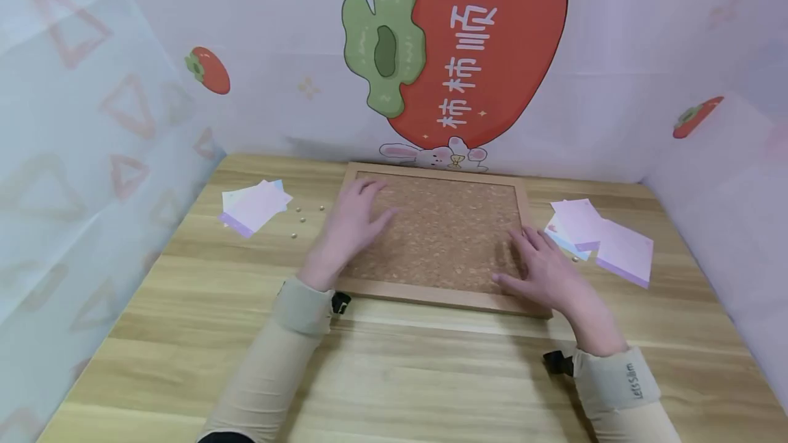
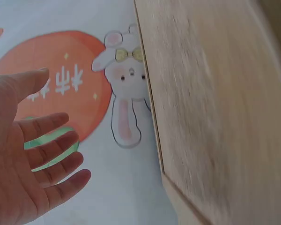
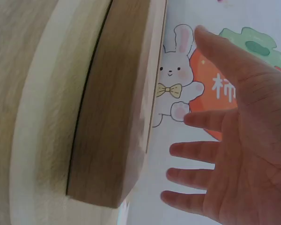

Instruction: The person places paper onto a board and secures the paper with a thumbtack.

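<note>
A wood-framed cork board [image 1: 440,234] lies flat on the table, its near edge slightly askew. Over its left side is my left hand [image 1: 353,221], fingers spread and extended. My right hand [image 1: 542,269] is at the board's right side, fingers apart, near the frame's right edge. In the left wrist view the left hand [image 2: 33,145] shows an empty palm beside the cork board [image 2: 196,117]. The right hand [image 3: 239,136] is likewise empty in the right wrist view, apart from the wooden frame [image 3: 112,103]. Whether either hand touches the board I cannot tell.
Left of the board lie pastel paper cards [image 1: 254,209] and several small pins [image 1: 302,220]. On the right are more paper cards [image 1: 624,251] with a small pin [image 1: 575,259] near them. A printed backdrop [image 1: 277,108] stands behind the wooden table [image 1: 400,374].
</note>
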Motion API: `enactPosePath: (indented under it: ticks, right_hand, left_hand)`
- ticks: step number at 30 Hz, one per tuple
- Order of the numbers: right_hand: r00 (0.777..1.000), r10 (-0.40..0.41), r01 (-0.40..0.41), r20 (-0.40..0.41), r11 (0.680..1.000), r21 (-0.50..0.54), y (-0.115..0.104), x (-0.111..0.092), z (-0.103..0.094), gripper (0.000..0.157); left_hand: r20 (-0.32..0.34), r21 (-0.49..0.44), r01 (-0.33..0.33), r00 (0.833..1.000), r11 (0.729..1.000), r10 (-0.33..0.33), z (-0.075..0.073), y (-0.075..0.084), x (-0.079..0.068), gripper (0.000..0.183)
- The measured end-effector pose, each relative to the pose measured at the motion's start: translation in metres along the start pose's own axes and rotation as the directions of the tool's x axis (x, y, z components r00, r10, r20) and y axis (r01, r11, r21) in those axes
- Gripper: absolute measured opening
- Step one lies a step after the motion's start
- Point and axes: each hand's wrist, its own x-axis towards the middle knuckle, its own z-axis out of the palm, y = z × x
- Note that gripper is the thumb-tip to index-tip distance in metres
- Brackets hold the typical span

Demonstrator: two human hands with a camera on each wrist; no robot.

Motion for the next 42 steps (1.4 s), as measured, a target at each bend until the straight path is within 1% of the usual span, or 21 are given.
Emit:
enactPosePath:
  ticks: [3,7,11,15,19,23,27,30,37,39,42]
  right_hand:
    - [0.999,0.009,-0.01,0.034,1.0,0.019,0.003,-0.003,0.0,0.095]
    - [0.999,-0.007,0.005,0.05,0.999,0.05,0.008,-0.006,0.002,0.094]
    - [0.998,-0.006,0.002,0.057,0.998,0.067,0.013,-0.008,0.005,0.093]
    - [0.998,-0.011,0.006,0.068,0.996,0.086,0.017,-0.009,0.007,0.093]
    - [0.996,-0.016,0.007,0.09,0.995,0.102,0.021,-0.011,0.007,0.094]
    - [0.993,-0.021,0.008,0.114,0.994,0.108,0.024,-0.01,0.007,0.096]
    - [0.991,-0.031,0.015,0.129,0.993,0.117,0.026,-0.008,0.007,0.098]
    - [0.989,-0.033,0.014,0.142,0.991,0.131,0.027,-0.009,0.006,0.099]
    - [0.982,-0.024,-0.005,0.185,0.988,0.152,0.029,-0.009,0.003,0.103]
    - [0.982,-0.021,-0.009,0.189,0.988,0.155,0.03,-0.009,0.002,0.103]
    - [0.981,-0.025,-0.006,0.192,0.987,0.158,0.031,-0.009,0.001,0.102]
  left_hand:
    - [0.023,-0.034,0.04,0.999,0.999,-0.039,-0.006,-0.016,-0.005,0.057]
    - [0.044,-0.037,0.11,0.993,0.993,-0.109,-0.018,-0.046,-0.012,0.056]
    - [0.042,-0.018,0.167,0.985,0.986,-0.166,-0.032,-0.075,-0.016,0.055]
    - [0.046,-0.03,0.201,0.979,0.979,-0.2,-0.045,-0.103,-0.018,0.053]
    - [0.039,-0.028,0.243,0.969,0.97,-0.242,-0.052,-0.132,-0.022,0.051]
    - [0.037,-0.021,0.293,0.956,0.956,-0.293,-0.058,-0.155,-0.027,0.052]
    - [0.039,-0.006,0.314,0.949,0.949,-0.313,-0.065,-0.171,-0.032,0.053]
    - [0.046,0.011,0.326,0.944,0.945,-0.326,-0.068,-0.178,-0.034,0.055]
    - [0.023,0.069,0.358,0.933,0.931,-0.36,-0.069,-0.192,-0.039,0.062]
    - [0.036,0.08,0.367,0.928,0.927,-0.37,-0.07,-0.197,-0.04,0.064]
    - [0.078,0.1,0.38,0.918,0.919,-0.388,-0.073,-0.205,-0.043,0.068]
